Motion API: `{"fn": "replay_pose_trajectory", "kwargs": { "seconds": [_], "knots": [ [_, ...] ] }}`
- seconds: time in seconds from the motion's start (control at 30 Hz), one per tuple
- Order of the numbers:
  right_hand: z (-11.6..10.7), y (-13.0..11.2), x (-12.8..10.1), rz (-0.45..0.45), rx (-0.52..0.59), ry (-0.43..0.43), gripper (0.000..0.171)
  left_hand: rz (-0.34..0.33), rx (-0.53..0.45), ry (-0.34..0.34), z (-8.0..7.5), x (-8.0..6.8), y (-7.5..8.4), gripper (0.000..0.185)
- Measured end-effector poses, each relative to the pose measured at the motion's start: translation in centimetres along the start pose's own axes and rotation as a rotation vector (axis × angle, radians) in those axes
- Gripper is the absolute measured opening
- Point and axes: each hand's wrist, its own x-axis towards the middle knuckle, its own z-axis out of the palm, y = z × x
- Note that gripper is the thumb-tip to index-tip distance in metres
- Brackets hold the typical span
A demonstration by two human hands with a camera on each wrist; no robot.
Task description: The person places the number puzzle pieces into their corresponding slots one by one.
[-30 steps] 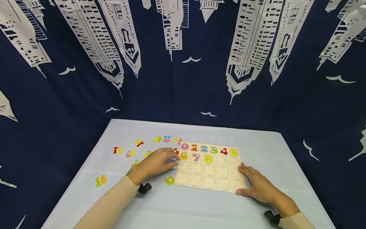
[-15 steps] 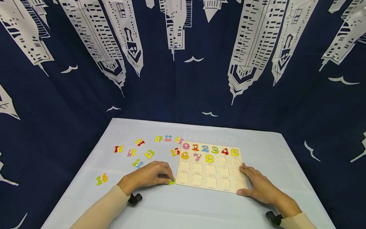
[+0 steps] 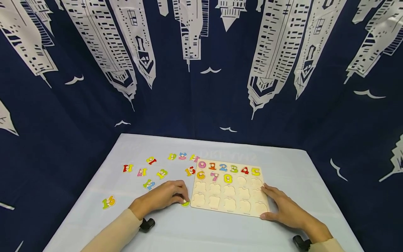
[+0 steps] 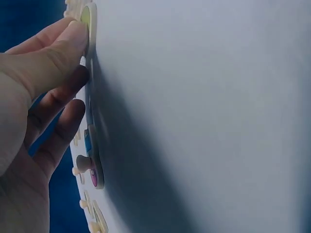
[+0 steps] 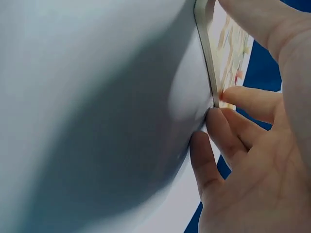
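Head view: left hand pinches yellow-green number piece on desk; right hand, fingers straight, presses puzzle board corner.

We face a dark blue curtain printed with white skyscrapers and small white birds; it hangs as a backdrop behind and wraps round both sides. Before it stands a table covered in a pale, bluish-white cloth, its far edge meeting the curtain. The light is even and soft, casting faint shadows on the cloth.
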Motion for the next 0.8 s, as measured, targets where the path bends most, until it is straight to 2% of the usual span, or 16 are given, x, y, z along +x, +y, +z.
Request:
{"fn": "replay_pose_trajectory", "kwargs": {
  "seconds": [0.17,0.33,0.53,0.8],
  "knots": [
    [0.0,0.1,0.2,0.005,-0.001,-0.010,0.116,-0.023,-0.039,0.042,-0.1,0.0,0.4,0.012],
    [0.1,0.1,0.1,0.003,-0.023,-0.014,0.113,0.015,-0.057,0.106,0.3,1.7,1.6,0.015],
    [0.1,0.1,-0.1,0.014,-0.039,-0.023,0.114,0.047,-0.046,0.156,1.6,5.5,3.8,0.013],
    [-0.2,-0.1,0.4,0.018,-0.030,-0.028,0.113,0.067,-0.011,0.227,3.2,12.1,6.2,0.012]
  ]
}}
